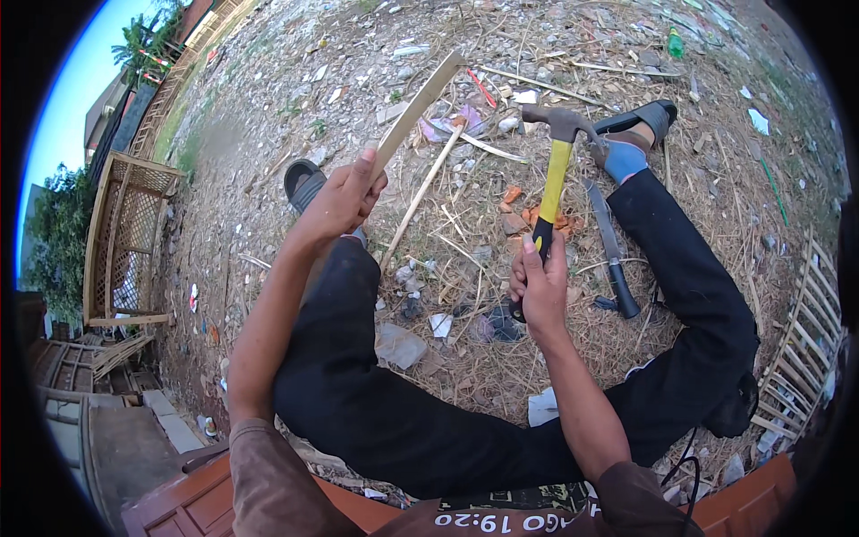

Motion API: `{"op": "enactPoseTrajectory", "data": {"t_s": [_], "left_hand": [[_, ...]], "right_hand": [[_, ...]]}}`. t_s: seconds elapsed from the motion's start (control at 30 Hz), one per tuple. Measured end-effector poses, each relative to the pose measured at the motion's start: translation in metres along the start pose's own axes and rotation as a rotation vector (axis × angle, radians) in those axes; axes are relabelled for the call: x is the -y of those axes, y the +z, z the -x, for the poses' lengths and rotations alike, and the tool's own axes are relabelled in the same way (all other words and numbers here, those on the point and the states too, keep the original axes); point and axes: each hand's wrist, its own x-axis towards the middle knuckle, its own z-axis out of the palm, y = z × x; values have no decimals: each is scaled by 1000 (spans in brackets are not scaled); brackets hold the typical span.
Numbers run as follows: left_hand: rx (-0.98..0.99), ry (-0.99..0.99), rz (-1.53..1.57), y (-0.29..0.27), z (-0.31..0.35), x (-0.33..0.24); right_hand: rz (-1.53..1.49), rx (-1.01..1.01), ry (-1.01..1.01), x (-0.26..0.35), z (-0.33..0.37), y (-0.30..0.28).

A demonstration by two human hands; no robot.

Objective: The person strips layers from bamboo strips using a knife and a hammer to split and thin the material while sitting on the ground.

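Observation:
My left hand (347, 199) is closed around the lower end of a flat, pale strip of split bamboo or wood (419, 105), which slants up and to the right. In my right hand (542, 285) is a claw hammer (557, 174) with a yellow and black handle, its fingers wrapped round the black grip. The dark metal head points up, near my right foot. Strip and hammer are apart. On the ground just right of the hammer lies a large knife (605, 222) with a black handle.
My legs in black trousers (376, 394) are spread, with sandals (304, 183) on the feet. Between them lie a pale stick (425, 192), orange-brown broken pieces (546, 215) and litter. A slatted wooden panel (803, 336) is at right, a lattice frame (130, 237) at left.

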Motion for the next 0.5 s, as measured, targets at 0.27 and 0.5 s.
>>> {"op": "enactPoseTrajectory", "data": {"t_s": [0.27,0.5], "left_hand": [[297,-37,317,-11,9,-20],[373,-60,340,-14,11,-11]], "right_hand": [[82,40,-623,39,-24,22],[-31,101,-336,40,-26,29]]}}
